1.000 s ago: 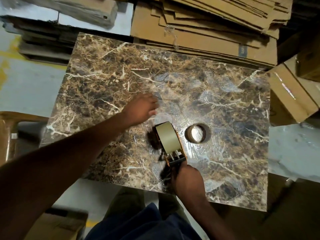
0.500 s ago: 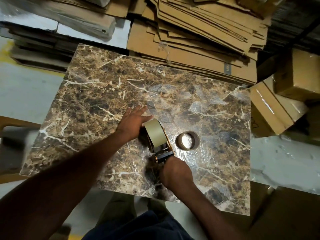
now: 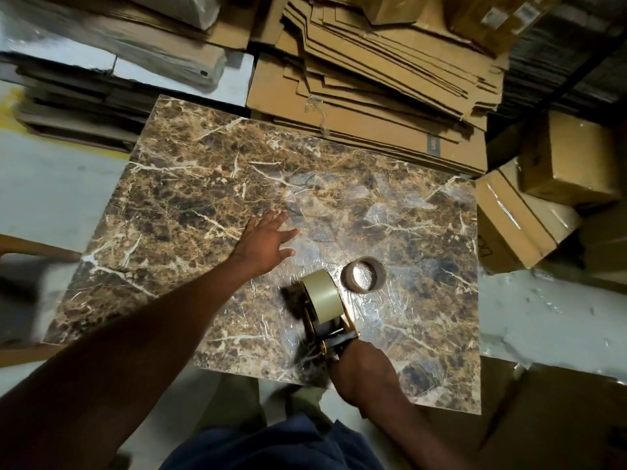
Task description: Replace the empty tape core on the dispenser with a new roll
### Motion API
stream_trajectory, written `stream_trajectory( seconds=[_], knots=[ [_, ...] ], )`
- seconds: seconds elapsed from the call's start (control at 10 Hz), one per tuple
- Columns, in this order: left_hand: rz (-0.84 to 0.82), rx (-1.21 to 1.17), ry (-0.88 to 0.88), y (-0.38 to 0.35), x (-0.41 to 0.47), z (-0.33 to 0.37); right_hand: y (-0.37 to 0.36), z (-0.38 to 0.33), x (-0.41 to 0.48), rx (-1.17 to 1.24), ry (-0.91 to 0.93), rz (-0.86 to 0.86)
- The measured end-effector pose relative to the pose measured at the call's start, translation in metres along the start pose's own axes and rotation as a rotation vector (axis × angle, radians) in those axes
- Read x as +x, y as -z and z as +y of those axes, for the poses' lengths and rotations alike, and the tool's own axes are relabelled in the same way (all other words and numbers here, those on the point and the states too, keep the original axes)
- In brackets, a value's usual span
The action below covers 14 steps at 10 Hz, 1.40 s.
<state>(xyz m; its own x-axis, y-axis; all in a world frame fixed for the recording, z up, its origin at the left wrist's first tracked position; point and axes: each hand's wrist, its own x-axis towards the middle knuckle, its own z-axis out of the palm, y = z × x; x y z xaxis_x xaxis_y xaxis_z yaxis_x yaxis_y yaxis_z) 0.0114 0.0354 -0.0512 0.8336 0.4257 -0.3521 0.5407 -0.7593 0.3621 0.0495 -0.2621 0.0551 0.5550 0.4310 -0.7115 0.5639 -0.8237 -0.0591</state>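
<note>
A: How far along am I?

B: The new roll (image 3: 320, 293) sits on the dispenser (image 3: 330, 329), upright on the marble table (image 3: 190, 184); the empty core (image 3: 363, 274) lies just beside it. Threading the tape likely remains.

A: Hands?

B: Right hand (image 3: 364, 371) grips the dispenser handle. Left hand (image 3: 264, 240), open and empty, has left the roll it touched half a second ago.

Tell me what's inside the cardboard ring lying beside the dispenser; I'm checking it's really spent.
Only bare tabletop shows through the cardboard ring; no tape is visible on it. Its far outer side is hidden.
</note>
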Motion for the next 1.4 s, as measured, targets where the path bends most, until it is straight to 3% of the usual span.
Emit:
stream_trajectory(
  seconds=[0.1,0.2,0.3,0.4,0.5,0.6,0.7,0.9,1.3,1.4],
  knots=[
    [0.047,-0.109,0.006,0.0,-0.002,-0.001,-0.001,0.004,-0.006,0.043,0.021,0.001],
    [0.1,-0.384,0.03,0.003,-0.014,0.007,0.005,0.012,-0.009,0.202,0.032,-0.023],
    [-0.022,-0.87,0.147,0.02,-0.029,0.028,0.026,0.009,-0.005,0.555,0.046,-0.033],
    [-0.252,-1.212,0.239,0.036,-0.034,0.037,0.051,0.002,0.009,0.757,0.139,-0.113],
    [-0.231,-1.272,0.204,0.048,-0.035,0.028,0.066,-0.009,0.033,0.705,0.188,-0.028],
    [-0.151,-1.202,0.238,0.062,-0.037,0.015,0.068,-0.018,0.058,0.446,0.159,0.208],
    [-0.097,-1.068,0.231,0.062,-0.037,0.005,0.058,-0.022,0.081,0.334,0.216,0.41],
    [-0.005,-0.749,0.222,0.048,-0.03,-0.003,0.028,-0.023,0.115,0.268,0.318,0.613],
    [0.084,-0.575,0.291,0.02,-0.049,-0.012,0.011,-0.02,0.123,-0.016,0.37,0.439],
    [0.162,-0.269,0.109,0.026,-0.052,-0.003,0.021,-0.025,0.118,0.029,0.38,0.478]
  ],
)
